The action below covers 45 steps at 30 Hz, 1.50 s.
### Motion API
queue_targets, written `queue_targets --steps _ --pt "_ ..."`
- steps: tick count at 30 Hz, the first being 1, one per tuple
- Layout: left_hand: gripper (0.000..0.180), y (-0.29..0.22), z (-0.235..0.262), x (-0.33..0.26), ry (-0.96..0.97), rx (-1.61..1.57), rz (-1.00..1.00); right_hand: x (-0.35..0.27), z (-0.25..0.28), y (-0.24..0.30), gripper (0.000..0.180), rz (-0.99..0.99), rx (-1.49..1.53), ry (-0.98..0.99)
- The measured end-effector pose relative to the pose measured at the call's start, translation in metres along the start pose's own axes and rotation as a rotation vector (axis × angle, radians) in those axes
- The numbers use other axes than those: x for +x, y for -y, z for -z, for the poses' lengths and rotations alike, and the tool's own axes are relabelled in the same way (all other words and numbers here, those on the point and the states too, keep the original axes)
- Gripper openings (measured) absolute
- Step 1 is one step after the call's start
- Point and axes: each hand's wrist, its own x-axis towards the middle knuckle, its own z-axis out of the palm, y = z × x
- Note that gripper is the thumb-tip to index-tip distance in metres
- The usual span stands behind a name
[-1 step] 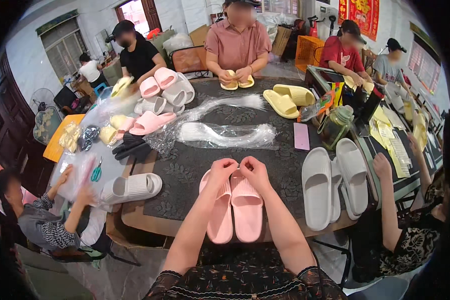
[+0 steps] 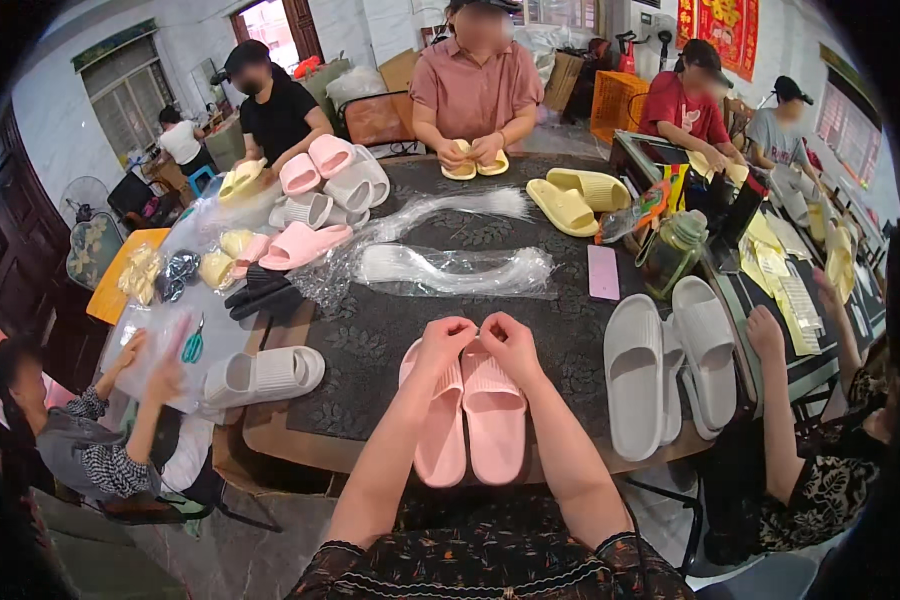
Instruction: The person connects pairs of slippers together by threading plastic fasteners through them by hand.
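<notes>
A pair of pink slippers (image 2: 495, 440) lies side by side on the table in front of me, soles down, heels toward me. My left hand (image 2: 447, 340) is over the toe end of the left slipper, thumb and fingers pinched together. My right hand (image 2: 508, 345) mirrors it at the right slipper's toe, also in a pinch. The fingertips nearly meet between the two toes. What they hold is too small to make out. Just beyond lies a bundle of thin white plastic strands (image 2: 455, 270) in a clear bag.
Grey slippers (image 2: 633, 380) stand at my right, and another grey pair (image 2: 265, 375) at the left edge. A pink phone (image 2: 602, 273), a bottle (image 2: 675, 250) and yellow slippers (image 2: 562, 207) lie farther right. Co-workers sit around; one at left handles a clear bag near green scissors (image 2: 193, 342).
My hands and the pink slippers stay put. At left, a co-worker's hand and clear bag have shifted slightly. The yellow slippers held by the back-left person have moved a little.
</notes>
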Motion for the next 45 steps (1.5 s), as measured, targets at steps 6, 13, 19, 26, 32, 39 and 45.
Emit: queue_targets --steps 6,13,19,26,32,39,45 --pt "0.016 -0.007 0.002 -0.001 0.087 0.035 0.06 0.001 0.0 -0.001 0.008 0.001 -0.082 0.022" --pt "0.016 -0.005 -0.004 -0.002 0.028 -0.054 0.024 0.004 -0.001 -0.013 0.011 0.004 0.009 -0.013" --pt "0.017 0.0 0.0 -0.002 -0.019 -0.119 -0.004 0.003 -0.003 -0.006 0.014 -0.091 0.139 0.017" --pt "0.017 -0.009 0.005 0.0 0.068 -0.219 0.202 0.005 -0.001 -0.014 0.011 -0.079 0.226 0.084" --pt "0.022 -0.003 0.008 0.003 0.13 -0.18 0.211 0.005 0.001 -0.018 0.011 -0.066 0.242 0.124" --pt "0.024 -0.006 0.011 0.004 0.178 -0.122 0.268 0.005 0.003 -0.015 0.008 -0.098 0.221 0.169" --pt "0.014 -0.017 0.007 -0.001 0.177 -0.189 0.259 0.006 0.001 -0.022 0.009 -0.057 0.183 0.159"
